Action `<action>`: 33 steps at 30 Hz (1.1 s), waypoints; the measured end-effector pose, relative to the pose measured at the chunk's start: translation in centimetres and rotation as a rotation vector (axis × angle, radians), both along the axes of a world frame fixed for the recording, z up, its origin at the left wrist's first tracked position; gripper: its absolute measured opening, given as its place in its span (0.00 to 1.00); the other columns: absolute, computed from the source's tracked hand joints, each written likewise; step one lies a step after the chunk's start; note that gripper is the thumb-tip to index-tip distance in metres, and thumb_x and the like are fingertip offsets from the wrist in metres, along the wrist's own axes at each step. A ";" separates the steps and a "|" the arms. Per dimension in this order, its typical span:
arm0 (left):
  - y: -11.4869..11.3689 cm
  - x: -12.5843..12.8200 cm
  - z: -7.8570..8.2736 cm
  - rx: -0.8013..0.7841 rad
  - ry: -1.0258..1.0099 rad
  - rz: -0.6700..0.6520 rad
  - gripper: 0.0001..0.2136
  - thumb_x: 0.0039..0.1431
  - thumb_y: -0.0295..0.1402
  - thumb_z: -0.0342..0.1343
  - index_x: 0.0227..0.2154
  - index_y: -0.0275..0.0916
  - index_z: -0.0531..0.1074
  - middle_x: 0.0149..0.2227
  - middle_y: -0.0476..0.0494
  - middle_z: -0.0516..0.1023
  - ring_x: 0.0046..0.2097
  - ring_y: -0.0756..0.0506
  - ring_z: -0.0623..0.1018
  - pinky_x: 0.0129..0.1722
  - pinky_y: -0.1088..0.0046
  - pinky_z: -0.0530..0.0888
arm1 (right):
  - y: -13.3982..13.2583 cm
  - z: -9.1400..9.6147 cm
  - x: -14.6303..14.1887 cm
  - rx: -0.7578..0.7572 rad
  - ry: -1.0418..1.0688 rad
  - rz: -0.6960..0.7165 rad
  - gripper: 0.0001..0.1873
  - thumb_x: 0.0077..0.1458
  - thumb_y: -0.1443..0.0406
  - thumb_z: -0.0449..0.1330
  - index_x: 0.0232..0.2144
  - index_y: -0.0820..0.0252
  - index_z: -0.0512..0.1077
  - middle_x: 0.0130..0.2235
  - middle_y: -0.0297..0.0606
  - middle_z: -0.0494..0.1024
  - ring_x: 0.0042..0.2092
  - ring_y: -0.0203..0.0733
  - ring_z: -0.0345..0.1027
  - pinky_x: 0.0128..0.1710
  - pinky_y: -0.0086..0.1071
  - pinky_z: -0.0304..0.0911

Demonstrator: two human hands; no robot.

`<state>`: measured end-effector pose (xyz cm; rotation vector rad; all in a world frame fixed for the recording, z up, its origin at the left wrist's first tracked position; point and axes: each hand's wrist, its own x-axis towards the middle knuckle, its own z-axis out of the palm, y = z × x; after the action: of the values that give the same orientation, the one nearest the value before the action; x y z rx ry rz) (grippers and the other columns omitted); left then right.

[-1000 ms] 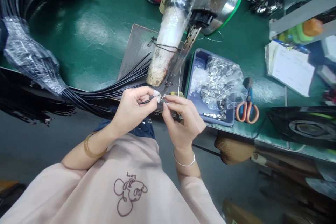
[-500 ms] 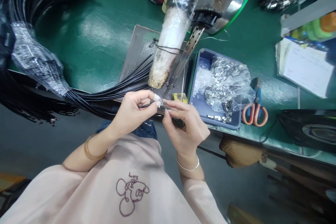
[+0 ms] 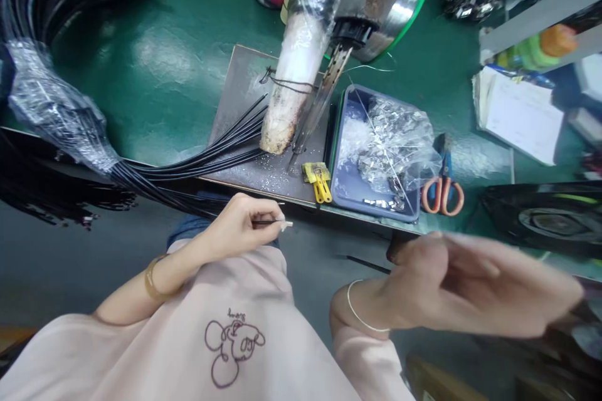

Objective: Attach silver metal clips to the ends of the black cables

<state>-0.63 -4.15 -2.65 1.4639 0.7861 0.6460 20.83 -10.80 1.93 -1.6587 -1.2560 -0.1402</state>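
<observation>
My left hand point(image 3: 249, 220) pinches a black cable point(image 3: 266, 222). The cable's short pale end sticks out past white wrapping on the fingertips, below the bench edge. Its other end runs back to a bundle of black cables point(image 3: 188, 166) at the left. My right hand point(image 3: 475, 285) is far to the right, smeared by motion, its fingers pointing right. A thin straight solder wire point(image 3: 384, 147) stretches across the tray toward it, and the hand seems to hold this wire; the grip itself is blurred. Between the hands and the back of the bench hangs a soldering iron point(image 3: 324, 94).
A blue tray point(image 3: 336, 191) holds bagged small metal parts. Orange-handled pliers point(image 3: 444, 191) lie beside it, and a yellow clip-like piece point(image 3: 321, 183) sits on the grey board point(image 3: 230, 100). Behind stands a green-rimmed solder spool point(image 3: 404, 19). Papers point(image 3: 522, 116) lie at the right.
My right hand has left the left hand and swung right, and the solder wire now slants across the tray. My left hand has come slightly toward my body with the cable.
</observation>
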 end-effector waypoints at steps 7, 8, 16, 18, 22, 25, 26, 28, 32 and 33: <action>-0.2 -0.9 -0.9 0.118 -0.042 0.346 0.05 0.58 0.32 0.66 0.32 0.35 0.83 0.30 0.43 0.85 0.29 0.48 0.81 0.30 0.74 0.79 | 3.4 -0.9 6.6 -0.511 -0.301 -0.057 0.13 0.59 0.56 0.61 0.25 0.54 0.71 0.25 0.33 0.77 0.29 0.44 0.72 0.41 0.41 0.66; 0.3 -1.1 -0.8 0.278 -0.027 0.404 0.04 0.59 0.31 0.65 0.31 0.36 0.82 0.31 0.44 0.85 0.30 0.48 0.81 0.31 0.74 0.79 | 3.9 -1.2 7.3 -0.542 -0.310 -0.035 0.13 0.59 0.56 0.61 0.25 0.54 0.70 0.27 0.35 0.78 0.29 0.44 0.71 0.41 0.41 0.66; 5.5 -1.5 -1.5 1.145 0.532 0.463 0.12 0.67 0.24 0.53 0.30 0.34 0.80 0.32 0.38 0.79 0.36 0.41 0.74 0.37 0.62 0.72 | 6.0 -1.5 7.8 -0.646 -0.254 0.053 0.06 0.48 0.65 0.61 0.22 0.53 0.68 0.26 0.35 0.77 0.27 0.43 0.70 0.35 0.37 0.63; 5.6 -1.5 -1.5 1.135 0.523 0.445 0.12 0.67 0.23 0.52 0.29 0.35 0.78 0.31 0.39 0.78 0.35 0.41 0.72 0.37 0.63 0.72 | 5.9 -1.2 7.8 -0.669 -0.211 0.078 0.06 0.47 0.64 0.61 0.21 0.53 0.68 0.24 0.34 0.76 0.27 0.42 0.69 0.33 0.36 0.63; 4.2 -2.1 0.1 0.965 0.362 0.353 0.08 0.66 0.23 0.53 0.34 0.35 0.77 0.33 0.40 0.80 0.37 0.42 0.75 0.42 0.64 0.73 | 5.6 -0.9 8.8 -0.702 -0.058 0.181 0.06 0.46 0.60 0.63 0.22 0.53 0.70 0.24 0.34 0.77 0.27 0.41 0.69 0.29 0.34 0.64; 3.0 -2.9 1.9 0.729 0.222 0.041 0.07 0.64 0.24 0.57 0.32 0.36 0.79 0.30 0.45 0.82 0.34 0.45 0.77 0.38 0.70 0.72 | 5.5 -1.2 9.8 -0.700 0.019 0.238 0.09 0.46 0.57 0.64 0.23 0.53 0.72 0.30 0.36 0.81 0.29 0.42 0.71 0.29 0.34 0.65; 2.7 -3.1 2.4 0.628 0.166 -0.129 0.07 0.62 0.24 0.59 0.31 0.37 0.80 0.31 0.46 0.83 0.34 0.46 0.79 0.38 0.72 0.72 | 5.5 -1.4 9.9 -0.698 0.020 0.249 0.09 0.46 0.56 0.64 0.23 0.54 0.72 0.31 0.36 0.81 0.29 0.42 0.71 0.29 0.35 0.66; 2.4 -3.3 3.0 0.428 0.071 -0.441 0.08 0.59 0.20 0.60 0.31 0.39 0.82 0.32 0.47 0.85 0.32 0.48 0.80 0.36 0.75 0.72 | 5.6 -1.7 9.9 -0.691 -0.015 0.249 0.10 0.47 0.56 0.65 0.24 0.54 0.72 0.29 0.36 0.80 0.28 0.42 0.70 0.29 0.34 0.65; 2.3 -2.5 2.4 0.071 -0.067 -0.662 0.08 0.53 0.19 0.61 0.30 0.38 0.82 0.24 0.49 0.81 0.24 0.52 0.74 0.27 0.77 0.67 | 5.6 -1.7 8.9 -0.656 -0.134 0.182 0.09 0.49 0.60 0.63 0.22 0.53 0.69 0.25 0.35 0.77 0.28 0.43 0.70 0.31 0.35 0.64; 2.2 -2.3 2.0 -0.044 -0.080 -0.580 0.06 0.54 0.22 0.61 0.29 0.37 0.82 0.22 0.49 0.79 0.23 0.53 0.72 0.25 0.78 0.66 | 5.6 -1.6 8.5 -0.646 -0.158 0.160 0.08 0.48 0.61 0.62 0.22 0.53 0.68 0.25 0.35 0.77 0.28 0.43 0.70 0.32 0.36 0.64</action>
<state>-2.89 -1.94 -0.62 1.5200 0.2818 0.2392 29.33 -5.24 0.35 -2.1048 -1.6629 0.2664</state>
